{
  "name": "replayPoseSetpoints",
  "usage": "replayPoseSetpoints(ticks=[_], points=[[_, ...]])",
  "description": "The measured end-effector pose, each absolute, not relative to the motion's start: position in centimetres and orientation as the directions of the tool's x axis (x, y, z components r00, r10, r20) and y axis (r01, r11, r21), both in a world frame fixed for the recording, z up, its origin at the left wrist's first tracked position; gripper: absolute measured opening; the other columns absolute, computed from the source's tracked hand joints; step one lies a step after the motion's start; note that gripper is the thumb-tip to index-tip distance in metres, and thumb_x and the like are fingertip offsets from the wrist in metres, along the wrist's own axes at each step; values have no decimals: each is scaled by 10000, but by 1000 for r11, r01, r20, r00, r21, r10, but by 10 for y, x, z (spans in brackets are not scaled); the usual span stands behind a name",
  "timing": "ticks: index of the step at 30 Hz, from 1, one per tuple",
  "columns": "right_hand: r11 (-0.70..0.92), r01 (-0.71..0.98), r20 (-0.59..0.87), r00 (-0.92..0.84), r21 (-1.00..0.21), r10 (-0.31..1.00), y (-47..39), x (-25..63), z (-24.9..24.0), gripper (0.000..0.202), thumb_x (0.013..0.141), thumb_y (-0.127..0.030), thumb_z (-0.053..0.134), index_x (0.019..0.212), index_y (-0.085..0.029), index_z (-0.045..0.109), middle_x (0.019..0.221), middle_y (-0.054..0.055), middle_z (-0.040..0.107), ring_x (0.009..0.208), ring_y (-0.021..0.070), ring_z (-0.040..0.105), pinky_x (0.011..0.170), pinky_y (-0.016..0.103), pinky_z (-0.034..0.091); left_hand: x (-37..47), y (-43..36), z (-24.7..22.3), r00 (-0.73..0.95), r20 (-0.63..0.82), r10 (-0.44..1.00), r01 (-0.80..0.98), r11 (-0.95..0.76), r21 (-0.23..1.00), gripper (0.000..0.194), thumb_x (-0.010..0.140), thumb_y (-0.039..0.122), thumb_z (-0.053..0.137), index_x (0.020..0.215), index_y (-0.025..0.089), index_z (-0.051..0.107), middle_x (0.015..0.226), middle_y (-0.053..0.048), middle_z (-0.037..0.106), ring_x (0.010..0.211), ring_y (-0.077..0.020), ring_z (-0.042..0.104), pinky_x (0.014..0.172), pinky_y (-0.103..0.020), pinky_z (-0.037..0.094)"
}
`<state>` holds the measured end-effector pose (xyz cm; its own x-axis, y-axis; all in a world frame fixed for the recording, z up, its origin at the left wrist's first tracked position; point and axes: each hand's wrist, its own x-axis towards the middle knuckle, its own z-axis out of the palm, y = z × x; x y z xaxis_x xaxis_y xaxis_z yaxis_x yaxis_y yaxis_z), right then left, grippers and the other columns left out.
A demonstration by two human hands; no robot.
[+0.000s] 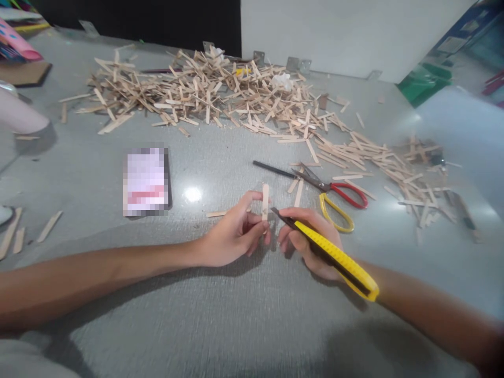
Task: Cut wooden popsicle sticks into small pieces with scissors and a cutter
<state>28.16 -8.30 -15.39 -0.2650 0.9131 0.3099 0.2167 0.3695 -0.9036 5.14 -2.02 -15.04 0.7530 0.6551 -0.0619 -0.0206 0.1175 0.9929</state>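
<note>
Upright between the fingers and thumb of my left hand [238,233] is a short wooden stick [265,202] with a darker rough spot near its middle. My right hand [315,241] is closed round a yellow and black utility knife [334,257]. The knife's dark blade tip points at the stick from the right, a small gap apart. Just beyond my right hand lie scissors [326,186] with one red and one yellow handle loop. Another stick [216,214] lies on the grey table [177,315], partly behind my left hand.
A large heap of wooden sticks [197,94] spreads across the back and right. A blurred box-like object [145,181] lies left of centre. Loose sticks [50,227] and a pale cylinder [19,113] are at the left. A dark thin rod [271,169] touches the scissors.
</note>
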Motion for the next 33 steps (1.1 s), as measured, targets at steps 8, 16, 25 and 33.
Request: replayPoseSetpoints(ticks=[8,16,25,33], points=[[315,178,254,-299,-932,920,-81,278,-150,269,1140,-396,614,1373,-265,642,852,-14,784,624,129,766,610,246,615,52,-21,-151,748,-79,658,16,102,995,239,1117,260,548,1255,271,353,810,77,655,482,-56,540,441,-148,400],[50,31,40,-274,-998,961,-80,277,-145,318,1118,-482,638,1305,-225,627,856,6,766,623,145,756,559,251,611,50,-20,-150,767,-60,639,28,60,998,174,1147,263,479,1296,242,392,835,44,652,524,-66,553,479,-165,442],[-168,-195,-92,-348,-966,933,-72,286,-141,319,1117,-487,646,1294,-222,629,820,0,782,614,160,760,564,278,633,48,-16,-145,802,-71,593,-4,124,992,226,1147,263,485,1347,251,380,864,24,656,545,-66,507,493,-173,437],[-199,-300,-59,-419,-933,906,-62,291,-148,301,1126,-467,636,1312,-231,651,835,-3,802,607,158,774,604,291,653,48,-13,-149,820,-35,571,-79,173,982,236,1168,281,486,1376,266,377,907,19,673,559,-65,515,503,-158,450]])
